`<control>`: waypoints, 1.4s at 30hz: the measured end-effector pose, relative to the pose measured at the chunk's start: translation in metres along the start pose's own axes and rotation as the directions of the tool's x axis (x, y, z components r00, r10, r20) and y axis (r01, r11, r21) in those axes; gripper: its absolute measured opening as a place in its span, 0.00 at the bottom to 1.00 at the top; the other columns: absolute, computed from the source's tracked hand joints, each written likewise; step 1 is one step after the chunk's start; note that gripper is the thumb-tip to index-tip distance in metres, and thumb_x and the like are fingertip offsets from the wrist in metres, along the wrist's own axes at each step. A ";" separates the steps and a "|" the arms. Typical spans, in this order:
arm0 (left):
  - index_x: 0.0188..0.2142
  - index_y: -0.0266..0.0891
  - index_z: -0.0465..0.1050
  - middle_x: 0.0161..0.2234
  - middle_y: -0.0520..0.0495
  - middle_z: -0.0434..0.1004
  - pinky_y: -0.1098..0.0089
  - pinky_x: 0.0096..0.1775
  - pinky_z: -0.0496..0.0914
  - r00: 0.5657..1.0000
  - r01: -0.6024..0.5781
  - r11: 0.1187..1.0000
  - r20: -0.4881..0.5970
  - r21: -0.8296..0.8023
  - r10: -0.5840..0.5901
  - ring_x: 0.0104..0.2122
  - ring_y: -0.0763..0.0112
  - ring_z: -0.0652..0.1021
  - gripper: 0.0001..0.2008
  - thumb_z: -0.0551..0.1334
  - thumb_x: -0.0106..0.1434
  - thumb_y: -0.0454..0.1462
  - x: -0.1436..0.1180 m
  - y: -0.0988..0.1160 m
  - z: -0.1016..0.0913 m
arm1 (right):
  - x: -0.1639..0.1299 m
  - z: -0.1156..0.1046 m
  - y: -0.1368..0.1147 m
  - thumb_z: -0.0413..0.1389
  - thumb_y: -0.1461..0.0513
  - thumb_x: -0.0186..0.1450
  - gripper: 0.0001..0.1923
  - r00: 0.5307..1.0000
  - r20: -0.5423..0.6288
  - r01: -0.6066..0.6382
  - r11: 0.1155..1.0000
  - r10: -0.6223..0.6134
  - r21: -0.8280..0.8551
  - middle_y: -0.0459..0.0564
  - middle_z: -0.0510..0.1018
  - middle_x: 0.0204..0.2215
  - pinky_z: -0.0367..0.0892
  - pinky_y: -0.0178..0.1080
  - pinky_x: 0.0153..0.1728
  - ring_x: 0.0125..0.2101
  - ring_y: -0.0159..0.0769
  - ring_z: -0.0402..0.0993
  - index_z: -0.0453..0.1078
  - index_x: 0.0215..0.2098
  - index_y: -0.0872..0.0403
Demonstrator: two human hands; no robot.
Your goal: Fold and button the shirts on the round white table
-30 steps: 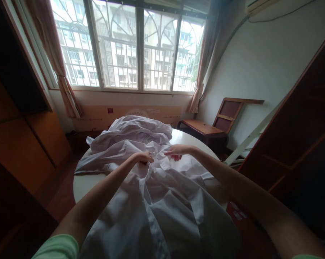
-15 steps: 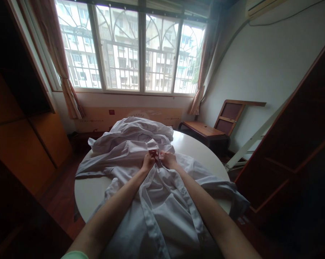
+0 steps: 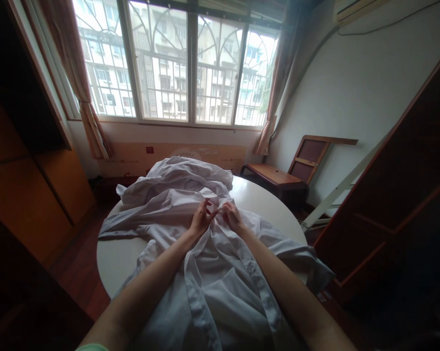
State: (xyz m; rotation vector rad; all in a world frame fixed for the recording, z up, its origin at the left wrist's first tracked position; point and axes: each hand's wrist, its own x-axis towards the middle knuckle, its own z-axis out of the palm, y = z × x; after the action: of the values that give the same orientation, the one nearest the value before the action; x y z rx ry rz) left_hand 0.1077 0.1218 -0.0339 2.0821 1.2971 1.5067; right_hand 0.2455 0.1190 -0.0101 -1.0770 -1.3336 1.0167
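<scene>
A white button-front shirt (image 3: 220, 287) lies spread over a round white table (image 3: 117, 253), its open front edges running toward me. My left hand (image 3: 200, 218) and my right hand (image 3: 232, 217) meet near the shirt's top, at the collar end. Each pinches an edge of the white cloth between thumb and fingers, a few centimetres apart. A second heap of crumpled white fabric (image 3: 183, 178) sits just beyond my hands on the far side of the table.
A big barred window (image 3: 179, 63) with tied curtains fills the far wall. Orange-brown cabinets (image 3: 29, 185) stand on the left. A low wooden chair (image 3: 278, 175) leans at the right wall, and a dark wooden frame (image 3: 395, 185) stands on the right.
My hands came together from a wider spread to the shirt's upper front. In the last half second the fingers shifted slightly on the cloth edges.
</scene>
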 end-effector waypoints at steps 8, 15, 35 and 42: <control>0.50 0.38 0.58 0.27 0.52 0.71 0.73 0.32 0.67 0.986 -0.047 0.999 0.161 0.010 0.045 0.26 0.75 0.71 0.24 0.55 0.52 0.27 0.000 0.000 0.000 | 0.001 0.001 0.000 0.57 0.48 0.51 0.20 1.000 -0.001 -0.011 1.000 0.011 0.011 0.38 0.56 0.15 0.52 0.31 0.15 0.14 0.25 0.52 0.54 0.22 0.52; 0.54 0.38 0.56 0.30 0.50 0.71 0.71 0.35 0.67 0.972 -0.119 0.978 0.221 0.172 0.079 0.29 0.73 0.71 0.30 0.50 0.51 0.25 -0.003 0.007 -0.002 | 0.008 -0.005 0.010 0.45 0.50 0.60 0.16 0.993 -0.101 0.040 0.979 -0.061 -0.200 0.44 0.64 0.16 0.62 0.34 0.19 0.18 0.32 0.64 0.62 0.25 0.52; 0.33 0.38 0.72 0.54 0.41 0.64 0.50 0.57 0.45 0.937 -0.332 0.823 0.261 0.460 0.233 0.57 0.59 0.60 0.11 0.53 0.56 0.28 0.011 0.007 -0.020 | -0.009 0.005 -0.003 0.52 0.64 0.53 0.06 0.956 0.167 0.284 0.615 -0.241 -0.736 0.46 0.75 0.23 0.58 0.31 0.26 0.25 0.32 0.69 0.69 0.29 0.53; 0.30 0.39 0.71 0.51 0.42 0.68 0.54 0.57 0.50 0.957 -0.266 0.882 0.218 0.390 0.192 0.55 0.60 0.63 0.06 0.56 0.58 0.33 0.010 0.002 -0.031 | -0.013 0.004 -0.003 0.54 0.59 0.53 0.08 0.954 0.194 0.293 0.581 -0.227 -0.759 0.44 0.74 0.23 0.56 0.31 0.25 0.25 0.32 0.69 0.68 0.32 0.51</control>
State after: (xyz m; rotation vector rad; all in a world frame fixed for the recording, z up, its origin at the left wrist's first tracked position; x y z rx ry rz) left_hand 0.0829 0.1196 -0.0130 2.6534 1.4440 1.1660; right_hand 0.2417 0.1059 -0.0097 -1.4148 -2.0210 0.1955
